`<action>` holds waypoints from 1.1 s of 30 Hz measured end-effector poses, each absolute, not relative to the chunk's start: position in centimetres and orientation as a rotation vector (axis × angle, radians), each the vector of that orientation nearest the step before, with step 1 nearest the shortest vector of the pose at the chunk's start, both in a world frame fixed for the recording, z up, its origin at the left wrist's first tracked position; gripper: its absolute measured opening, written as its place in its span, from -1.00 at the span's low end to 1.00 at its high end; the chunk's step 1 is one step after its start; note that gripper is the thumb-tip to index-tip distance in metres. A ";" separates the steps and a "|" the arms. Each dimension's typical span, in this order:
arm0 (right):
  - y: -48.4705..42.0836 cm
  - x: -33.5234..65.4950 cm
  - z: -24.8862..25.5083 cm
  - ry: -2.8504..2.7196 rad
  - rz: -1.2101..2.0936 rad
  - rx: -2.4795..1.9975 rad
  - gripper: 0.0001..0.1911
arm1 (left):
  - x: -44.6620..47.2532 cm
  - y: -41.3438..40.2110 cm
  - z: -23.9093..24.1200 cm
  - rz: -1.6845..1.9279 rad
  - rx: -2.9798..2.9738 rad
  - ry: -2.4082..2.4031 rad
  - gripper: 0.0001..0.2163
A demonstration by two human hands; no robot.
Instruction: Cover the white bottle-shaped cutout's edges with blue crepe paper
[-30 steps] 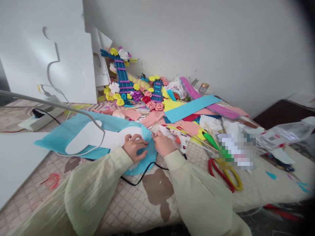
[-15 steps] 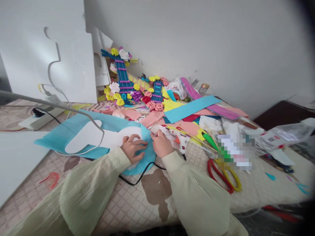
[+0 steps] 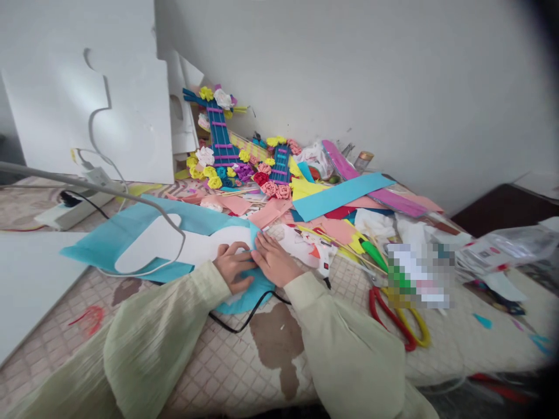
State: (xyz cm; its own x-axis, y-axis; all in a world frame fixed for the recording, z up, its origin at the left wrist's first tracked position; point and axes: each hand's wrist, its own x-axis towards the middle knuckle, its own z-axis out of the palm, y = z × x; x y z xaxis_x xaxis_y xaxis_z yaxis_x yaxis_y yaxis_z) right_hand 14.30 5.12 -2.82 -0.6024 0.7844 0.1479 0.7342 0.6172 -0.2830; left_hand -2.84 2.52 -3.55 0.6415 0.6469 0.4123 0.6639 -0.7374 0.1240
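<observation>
A white guitar-shaped board cutout (image 3: 198,247) lies on a sheet of light blue crepe paper (image 3: 209,214). The paper's edge is folded over the cutout's rounded right end. My left hand (image 3: 234,269) rests on that end, fingers bent and apart, touching the folded paper. My right hand (image 3: 277,260) lies against the fold from the right, its fingers stretched out flat, the tips meeting my left fingers. Part of the fold is hidden under both hands. Just right of my right hand is a white hot glue gun (image 3: 324,256).
Guitars decorated with paper flowers (image 3: 222,139) lean at the back. Crepe strips (image 3: 345,195) lie in a heap. Red-handled scissors (image 3: 388,317) are at the right. A power strip (image 3: 82,208) stands left; a grey cable (image 3: 144,201) crosses above the paper. A black cord (image 3: 248,320) runs in front.
My right hand has gone from a pinch at the paper's edge to lying flat on the fold, slightly to the left. My left hand has stayed nearly in place.
</observation>
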 end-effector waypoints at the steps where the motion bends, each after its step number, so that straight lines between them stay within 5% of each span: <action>1: 5.1 14.3 -2.8 -2.573 0.276 -1.249 -0.39 | -2.9 2.5 -3.6 -0.685 -2.803 -1.117 -0.79; 33: 5.8 14.6 -4.2 -2.460 0.421 -1.211 -0.42 | -3.9 3.6 -3.1 -0.874 -2.723 -1.122 -0.79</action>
